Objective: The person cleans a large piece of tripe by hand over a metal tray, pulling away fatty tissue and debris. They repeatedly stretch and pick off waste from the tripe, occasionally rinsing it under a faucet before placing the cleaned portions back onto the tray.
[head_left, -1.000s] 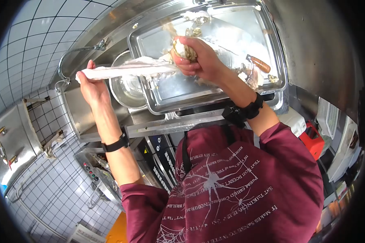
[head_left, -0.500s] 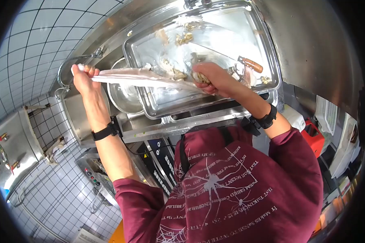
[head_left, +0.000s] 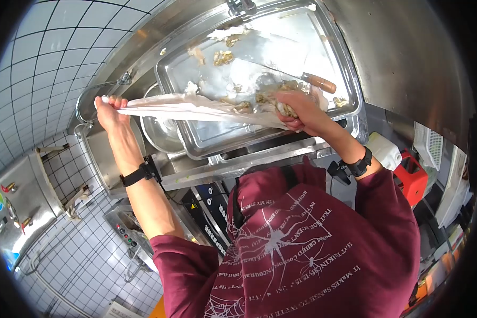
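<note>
A long, pale, wet strip that looks like animal intestine (head_left: 169, 106) is stretched almost level between my hands. At its left end my left hand (head_left: 111, 112) is closed in a fist around it, beyond the tray's left edge. My right hand (head_left: 303, 112) is closed on the other end, over the right half of the metal tray (head_left: 206, 152), with yellowish-brown soft bits bunched at its fingers. A knife with a wooden handle (head_left: 319, 82) lies in the tray just above my right hand. Yellowish-brown scraps (head_left: 223, 57) and whitish scraps (head_left: 191, 88) are scattered over the wet tray bottom.
The tray rests across a steel sink counter (head_left: 196, 177). A round metal bowl (head_left: 149, 130) sits partly under the tray's left side, by a curved faucet pipe (head_left: 80, 98). A red container (head_left: 411, 177) and a white jug (head_left: 384, 151) stand at the right.
My right hand has moved right and slightly down, pulling the strip longer and tauter. My left hand keeps its grip, nearly in place. The view has shifted slightly.
</note>
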### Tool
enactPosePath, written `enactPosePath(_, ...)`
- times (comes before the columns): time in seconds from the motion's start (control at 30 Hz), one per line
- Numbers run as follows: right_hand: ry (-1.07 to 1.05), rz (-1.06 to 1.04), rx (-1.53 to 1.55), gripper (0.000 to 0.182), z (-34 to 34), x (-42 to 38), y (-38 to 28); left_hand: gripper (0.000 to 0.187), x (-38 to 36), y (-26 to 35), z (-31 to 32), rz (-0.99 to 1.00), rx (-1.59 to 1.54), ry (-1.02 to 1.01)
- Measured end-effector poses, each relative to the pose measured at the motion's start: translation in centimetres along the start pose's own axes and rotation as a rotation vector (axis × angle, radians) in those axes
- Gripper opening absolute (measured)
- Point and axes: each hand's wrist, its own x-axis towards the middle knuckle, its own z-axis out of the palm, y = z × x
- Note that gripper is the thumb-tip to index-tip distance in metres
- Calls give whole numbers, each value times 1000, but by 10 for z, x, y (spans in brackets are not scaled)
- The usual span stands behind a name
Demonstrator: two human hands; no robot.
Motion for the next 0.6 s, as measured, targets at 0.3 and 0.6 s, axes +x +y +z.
enactPosePath(0.3, 17, -52, 42, 30, -28, -27, 11, 38, 11, -18, 2, -62, 0, 38)
enactPosePath(0.6, 145, -13, 154, 26, -55, -47, 6, 36, 20, -42, 2, -123, -2, 68)
